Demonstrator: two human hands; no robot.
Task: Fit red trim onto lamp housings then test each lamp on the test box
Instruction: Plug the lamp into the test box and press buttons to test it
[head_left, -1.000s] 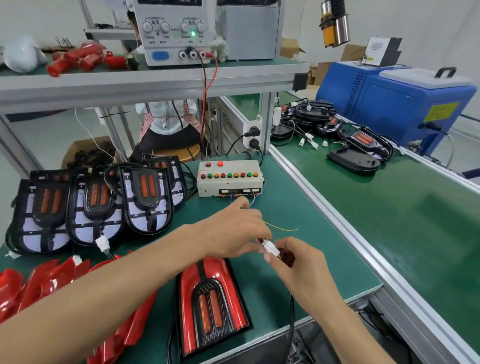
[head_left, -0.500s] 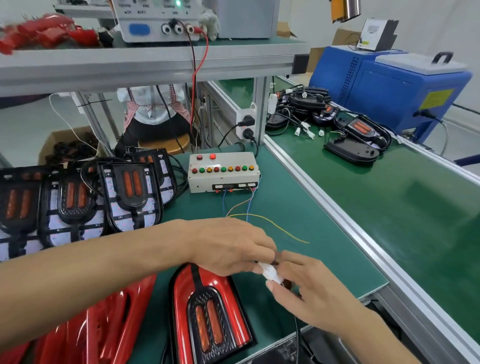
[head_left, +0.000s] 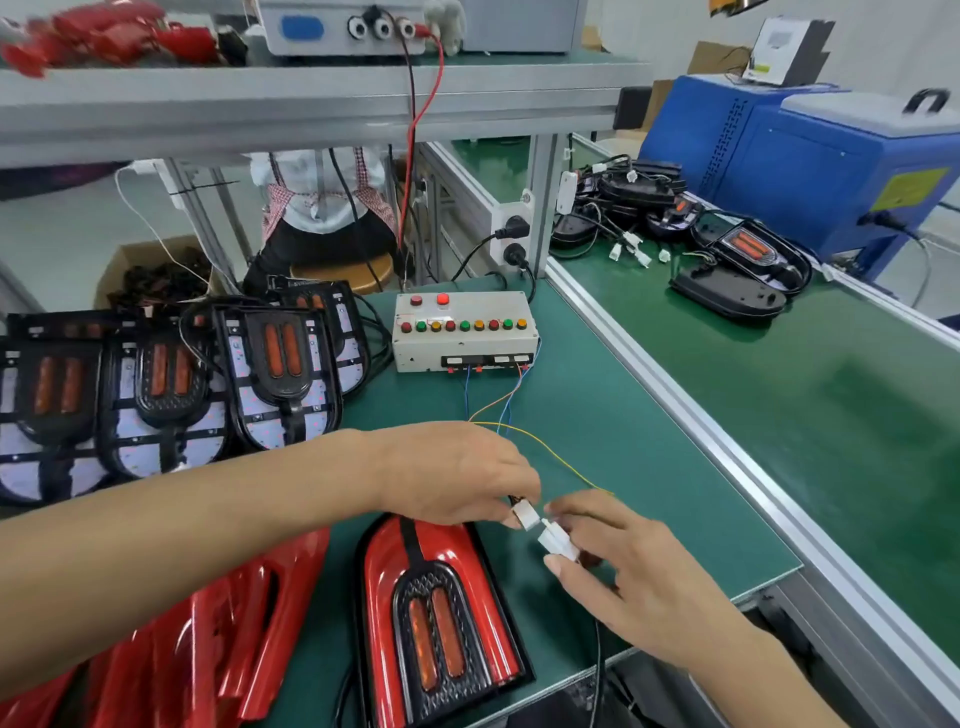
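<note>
The left hand (head_left: 457, 475) pinches a small white connector (head_left: 525, 517) at its fingertips, with thin yellow, orange and blue wires (head_left: 511, 400) running from beyond it back to the test box (head_left: 464, 332), which sits on the green bench (head_left: 623, 441) well beyond both hands. The right hand (head_left: 636, 577) pinches a second white plug (head_left: 558, 543) between thumb and forefinger; the two connectors sit just beside each other, tip to tip, and whether they touch is hard to tell. A black cable (head_left: 596, 670) drops from under the right hand toward the bench edge. Just below the hands, between the two forearms, lies a lamp with red trim fitted (head_left: 441, 618), face up. To the left of the left forearm, loose red trim pieces (head_left: 208, 639) are heaped, and beyond that forearm a row of untrimmed black lamp housings (head_left: 171, 384) overlaps one another.
</note>
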